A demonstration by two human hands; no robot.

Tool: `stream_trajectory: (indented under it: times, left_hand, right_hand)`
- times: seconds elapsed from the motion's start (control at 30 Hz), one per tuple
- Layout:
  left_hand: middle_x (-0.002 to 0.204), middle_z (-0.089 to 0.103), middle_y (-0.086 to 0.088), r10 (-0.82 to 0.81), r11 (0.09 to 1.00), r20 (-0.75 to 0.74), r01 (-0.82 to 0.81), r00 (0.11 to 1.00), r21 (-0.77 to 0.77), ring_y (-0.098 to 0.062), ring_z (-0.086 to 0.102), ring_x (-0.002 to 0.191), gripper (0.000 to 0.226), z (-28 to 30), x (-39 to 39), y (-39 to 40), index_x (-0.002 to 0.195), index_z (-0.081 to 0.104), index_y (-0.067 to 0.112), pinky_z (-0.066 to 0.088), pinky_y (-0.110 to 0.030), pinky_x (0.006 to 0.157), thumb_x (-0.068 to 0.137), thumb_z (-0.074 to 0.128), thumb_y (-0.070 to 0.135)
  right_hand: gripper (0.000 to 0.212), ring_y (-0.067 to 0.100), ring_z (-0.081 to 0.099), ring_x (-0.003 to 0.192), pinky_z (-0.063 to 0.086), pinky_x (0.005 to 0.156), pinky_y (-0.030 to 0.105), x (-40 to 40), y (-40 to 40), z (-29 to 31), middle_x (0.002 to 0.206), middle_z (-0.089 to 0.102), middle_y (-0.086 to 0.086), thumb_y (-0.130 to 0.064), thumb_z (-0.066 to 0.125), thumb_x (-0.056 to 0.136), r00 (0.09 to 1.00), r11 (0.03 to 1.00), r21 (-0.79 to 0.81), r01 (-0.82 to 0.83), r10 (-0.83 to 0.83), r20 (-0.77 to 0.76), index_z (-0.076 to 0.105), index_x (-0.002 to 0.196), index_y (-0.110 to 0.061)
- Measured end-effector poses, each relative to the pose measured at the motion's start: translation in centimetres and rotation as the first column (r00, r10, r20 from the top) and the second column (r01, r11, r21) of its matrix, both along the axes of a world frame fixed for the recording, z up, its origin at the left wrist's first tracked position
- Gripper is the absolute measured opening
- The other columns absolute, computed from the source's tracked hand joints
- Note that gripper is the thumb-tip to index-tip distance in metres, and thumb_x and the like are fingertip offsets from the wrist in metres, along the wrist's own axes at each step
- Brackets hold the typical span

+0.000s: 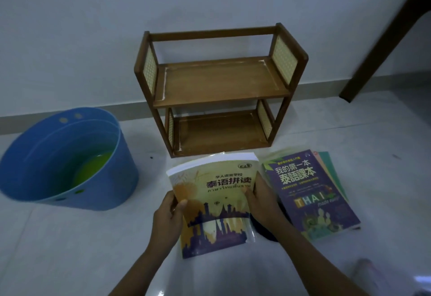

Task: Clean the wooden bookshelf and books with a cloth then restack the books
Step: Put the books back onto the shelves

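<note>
A yellow book [214, 204] with a purple skyline on its cover is held above the floor by both hands. My left hand [169, 216] grips its left edge, thumb on the cover. My right hand [261, 200] grips its right edge. The small wooden bookshelf [219, 86] stands against the wall just beyond, both shelves bare. A purple book [310, 193] tops a stack of books on the floor to the right. A dark cloth [265, 232] peeks out under my right forearm, mostly hidden.
A blue bucket [67, 156] with green liquid in it stands on the floor at the left. A dark wooden furniture leg [384, 46] slants at the upper right. My foot [363, 270] shows at the lower right.
</note>
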State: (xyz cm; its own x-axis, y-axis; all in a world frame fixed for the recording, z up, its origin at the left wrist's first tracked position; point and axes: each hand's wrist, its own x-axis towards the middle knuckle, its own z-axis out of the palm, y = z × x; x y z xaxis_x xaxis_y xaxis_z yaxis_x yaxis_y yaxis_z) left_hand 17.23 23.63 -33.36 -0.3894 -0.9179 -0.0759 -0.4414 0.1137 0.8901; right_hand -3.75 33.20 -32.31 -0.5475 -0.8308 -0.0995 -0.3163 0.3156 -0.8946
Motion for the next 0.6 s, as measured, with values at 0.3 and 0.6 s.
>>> stream_trajectory:
  times: [0.3,0.6]
  left_hand:
    - [0.081,0.063,0.014,0.171,0.98,0.158,-0.185,0.973,0.078,-0.007,0.062,0.074,0.015,-3.6,-0.7,-2.5,0.1,0.062,0.022,0.044,-0.02,0.06,0.095,0.052,0.032]
    - [0.068,0.065,-0.011,0.029,0.987,0.357,-0.083,0.934,0.136,-0.027,0.063,0.061,0.024,-9.3,-1.4,-5.0,0.074,0.061,0.014,0.056,-0.045,0.059,0.088,0.042,0.017]
  right_hand:
    - [0.032,0.011,0.055,0.096,0.038,0.068,0.008,0.3,-4.0,-4.9,0.109,0.059,0.004,-0.002,0.052,0.09,0.994,0.981,0.189,0.037,-0.017,-0.107,0.054,0.12,-0.015]
    - [0.039,0.029,0.047,0.109,0.039,0.084,0.033,-0.4,-5.6,-12.0,0.117,0.049,0.01,-0.022,0.054,0.088,0.932,0.837,0.545,0.046,0.161,-0.326,0.043,0.125,-0.024]
